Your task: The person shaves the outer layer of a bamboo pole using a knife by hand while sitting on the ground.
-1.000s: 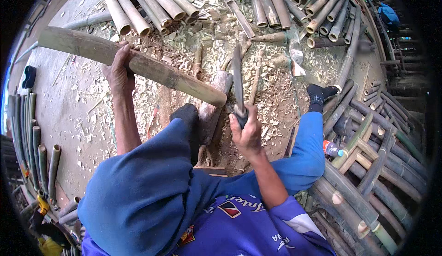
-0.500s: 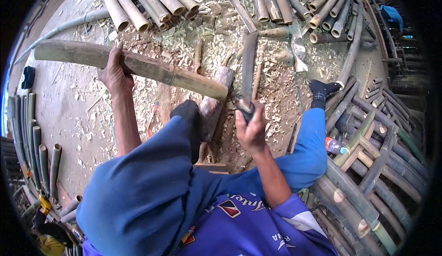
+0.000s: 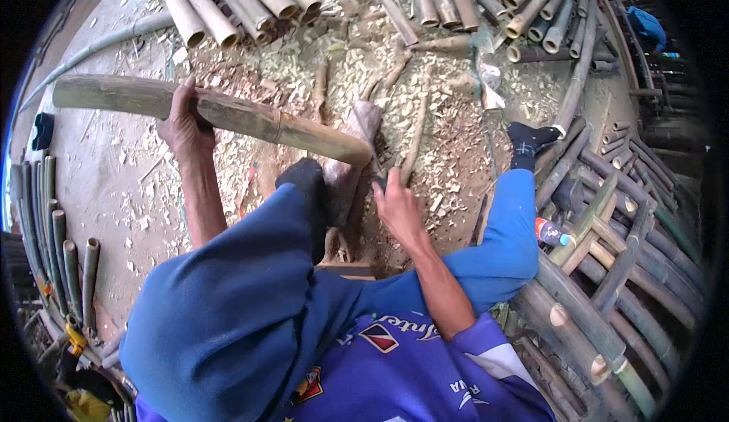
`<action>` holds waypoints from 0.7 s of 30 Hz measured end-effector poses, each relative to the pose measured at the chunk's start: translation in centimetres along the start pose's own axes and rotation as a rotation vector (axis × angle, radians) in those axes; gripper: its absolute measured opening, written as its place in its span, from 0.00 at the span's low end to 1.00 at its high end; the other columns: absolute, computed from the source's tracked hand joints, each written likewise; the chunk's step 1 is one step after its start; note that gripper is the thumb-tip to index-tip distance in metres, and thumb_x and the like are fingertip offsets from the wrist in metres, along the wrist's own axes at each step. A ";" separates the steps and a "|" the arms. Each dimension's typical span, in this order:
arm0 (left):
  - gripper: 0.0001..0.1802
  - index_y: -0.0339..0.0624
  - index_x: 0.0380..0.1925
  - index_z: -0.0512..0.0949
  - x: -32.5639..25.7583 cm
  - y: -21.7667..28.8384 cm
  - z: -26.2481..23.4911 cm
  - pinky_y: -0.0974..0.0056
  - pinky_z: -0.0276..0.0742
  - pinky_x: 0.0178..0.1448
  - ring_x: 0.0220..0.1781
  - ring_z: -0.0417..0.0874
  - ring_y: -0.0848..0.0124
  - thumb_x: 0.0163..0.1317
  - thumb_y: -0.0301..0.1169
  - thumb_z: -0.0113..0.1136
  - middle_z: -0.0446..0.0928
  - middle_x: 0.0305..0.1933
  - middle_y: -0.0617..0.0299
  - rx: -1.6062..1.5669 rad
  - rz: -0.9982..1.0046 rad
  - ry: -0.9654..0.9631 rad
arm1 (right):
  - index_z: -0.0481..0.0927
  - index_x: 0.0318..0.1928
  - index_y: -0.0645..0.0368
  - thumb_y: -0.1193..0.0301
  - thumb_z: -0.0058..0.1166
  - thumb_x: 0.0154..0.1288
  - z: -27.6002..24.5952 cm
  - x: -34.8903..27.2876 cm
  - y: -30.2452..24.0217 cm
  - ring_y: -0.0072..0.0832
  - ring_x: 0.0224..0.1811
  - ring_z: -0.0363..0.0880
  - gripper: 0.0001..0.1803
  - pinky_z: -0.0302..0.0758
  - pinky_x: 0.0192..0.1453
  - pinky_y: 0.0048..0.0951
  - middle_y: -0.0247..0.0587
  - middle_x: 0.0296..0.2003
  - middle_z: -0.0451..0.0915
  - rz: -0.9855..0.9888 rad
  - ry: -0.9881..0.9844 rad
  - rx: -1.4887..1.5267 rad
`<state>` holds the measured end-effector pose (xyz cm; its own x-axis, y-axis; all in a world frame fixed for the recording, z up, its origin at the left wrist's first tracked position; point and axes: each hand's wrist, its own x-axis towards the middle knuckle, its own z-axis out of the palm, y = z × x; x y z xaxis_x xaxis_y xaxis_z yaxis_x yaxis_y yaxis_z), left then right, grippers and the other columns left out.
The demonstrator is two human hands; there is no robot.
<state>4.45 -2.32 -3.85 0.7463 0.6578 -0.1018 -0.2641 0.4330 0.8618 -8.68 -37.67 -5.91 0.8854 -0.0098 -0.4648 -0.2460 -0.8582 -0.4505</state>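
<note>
Knife (image 3: 378,182) swung left toward bamboo (image 3: 239,116), clutched in right hand (image 3: 398,205), bamboo's length slanting down rightward, left hand (image 3: 187,127) grasping it

- Hands: two counted — left hand (image 3: 186,129), right hand (image 3: 399,208)
- Bamboo length (image 3: 243,116) in hand: one tagged
- Knife (image 3: 379,183): one logged, blade blurred
- Wooden block (image 3: 343,198): one marked
- Dark-socked feet (image 3: 524,148): two seen
- Bottle (image 3: 551,232): one noted
- Pale bamboo tubes (image 3: 201,6), upper left: at least five counted
- Dark bamboo tubes (image 3: 89,281), far left: at least six counted
- Wood chips (image 3: 454,148) — too many to be counted
</note>
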 end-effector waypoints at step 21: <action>0.24 0.36 0.55 0.69 0.7 2.9 -1.2 0.55 0.79 0.60 0.50 0.79 0.66 0.61 0.28 0.66 0.74 0.49 0.56 -0.092 0.005 -0.477 | 0.68 0.52 0.62 0.63 0.54 0.73 -4.7 -2.8 -4.7 0.53 0.28 0.84 0.18 0.80 0.31 0.45 0.55 0.31 0.83 -0.413 0.398 0.238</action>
<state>3.44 0.11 -2.03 0.9361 0.3135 0.1597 -0.3052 0.4979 0.8118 -8.14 -36.03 1.06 0.9941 0.0687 0.0835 0.1077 -0.6941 -0.7118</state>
